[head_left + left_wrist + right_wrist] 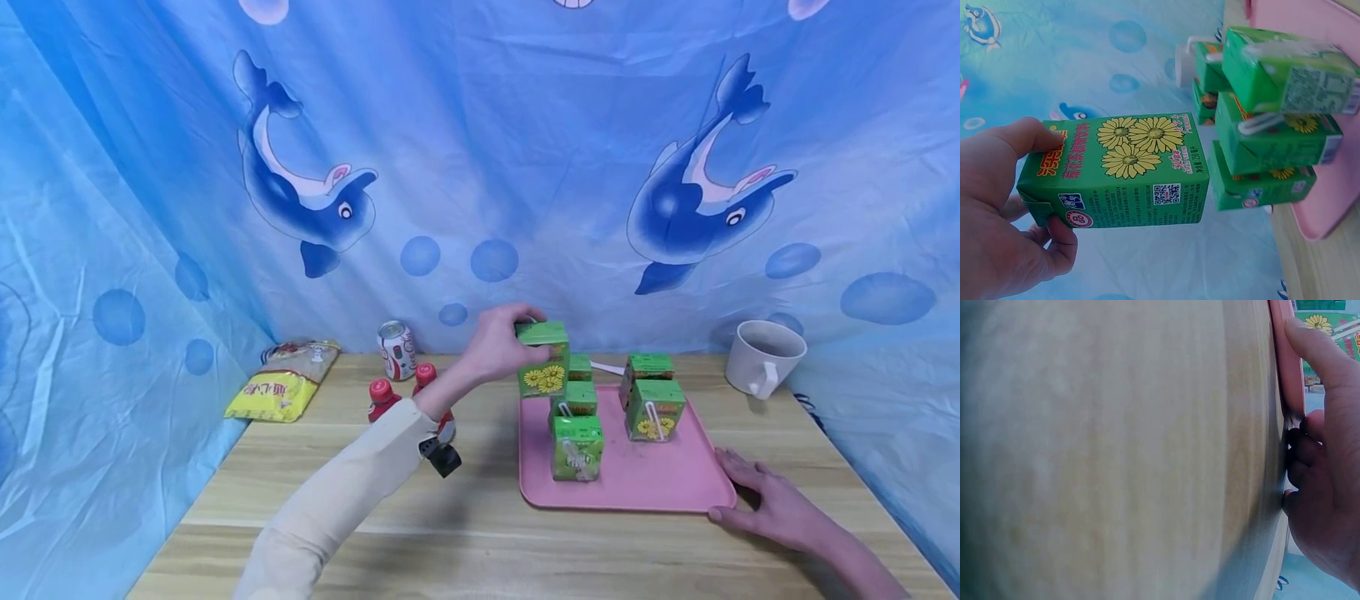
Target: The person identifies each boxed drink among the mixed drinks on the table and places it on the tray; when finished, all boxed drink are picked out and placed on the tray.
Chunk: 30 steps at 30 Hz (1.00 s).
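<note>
My left hand (502,343) grips a green chrysanthemum tea carton (544,372) by its upper end, thumb and fingers on opposite sides. The carton is held up over the back left of a pink tray (645,487). In the left wrist view the held carton (1125,172), with its yellow flowers, stands apart from the others. On the tray's left are a front carton (577,450), a middle carton (581,397) and a partly hidden rear carton (581,367). Two more, a nearer carton (656,408) and a farther carton (649,364), are on the right. My right hand (776,502) holds the tray's front right corner.
Left of the tray are two red-capped bottles (384,398), partly behind my left forearm, and a drink can (397,350). A yellow snack bag (281,383) lies farther left. At the back right is a white mug (765,358). A blue dolphin curtain (555,208) surrounds the wooden table (480,550).
</note>
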Each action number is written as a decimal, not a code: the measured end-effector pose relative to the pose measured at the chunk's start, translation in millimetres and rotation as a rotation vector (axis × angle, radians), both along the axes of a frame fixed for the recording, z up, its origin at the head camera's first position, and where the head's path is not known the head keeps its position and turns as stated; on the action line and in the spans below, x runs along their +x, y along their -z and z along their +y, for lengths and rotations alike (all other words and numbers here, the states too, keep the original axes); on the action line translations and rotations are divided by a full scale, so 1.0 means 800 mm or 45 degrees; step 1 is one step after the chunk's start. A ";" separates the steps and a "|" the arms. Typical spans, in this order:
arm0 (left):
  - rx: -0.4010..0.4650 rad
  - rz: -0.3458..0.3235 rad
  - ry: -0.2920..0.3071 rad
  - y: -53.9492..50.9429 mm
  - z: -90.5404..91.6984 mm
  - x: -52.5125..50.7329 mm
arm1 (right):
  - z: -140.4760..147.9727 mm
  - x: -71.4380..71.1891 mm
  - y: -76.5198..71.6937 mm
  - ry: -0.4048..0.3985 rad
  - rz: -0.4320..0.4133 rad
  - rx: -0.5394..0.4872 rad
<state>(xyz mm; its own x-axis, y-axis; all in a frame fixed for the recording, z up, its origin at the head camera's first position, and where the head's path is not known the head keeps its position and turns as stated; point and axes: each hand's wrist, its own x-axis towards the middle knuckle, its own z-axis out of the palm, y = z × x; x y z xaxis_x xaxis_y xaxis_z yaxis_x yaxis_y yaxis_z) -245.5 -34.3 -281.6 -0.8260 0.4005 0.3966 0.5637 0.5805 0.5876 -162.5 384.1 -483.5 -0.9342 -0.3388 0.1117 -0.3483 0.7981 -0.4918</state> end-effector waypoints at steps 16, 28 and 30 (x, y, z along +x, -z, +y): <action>0.060 -0.065 0.057 -0.013 0.043 0.010 | 0.003 -0.004 0.001 -0.038 0.018 -0.021; 0.008 -0.008 0.094 -0.011 0.084 0.017 | 0.003 -0.006 -0.006 -0.056 -0.012 0.000; -0.008 -0.026 0.090 -0.006 0.093 0.021 | 0.004 -0.002 -0.004 -0.058 -0.024 0.003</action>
<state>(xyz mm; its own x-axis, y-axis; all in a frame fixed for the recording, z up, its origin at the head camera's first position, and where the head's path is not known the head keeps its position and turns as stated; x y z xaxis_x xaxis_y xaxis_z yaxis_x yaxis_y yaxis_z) -228.8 40.2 -276.8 -0.8036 0.4605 0.3770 0.5911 0.5434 0.5961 -164.0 387.7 -480.1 -0.9197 -0.3814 0.0931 -0.3749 0.7826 -0.4970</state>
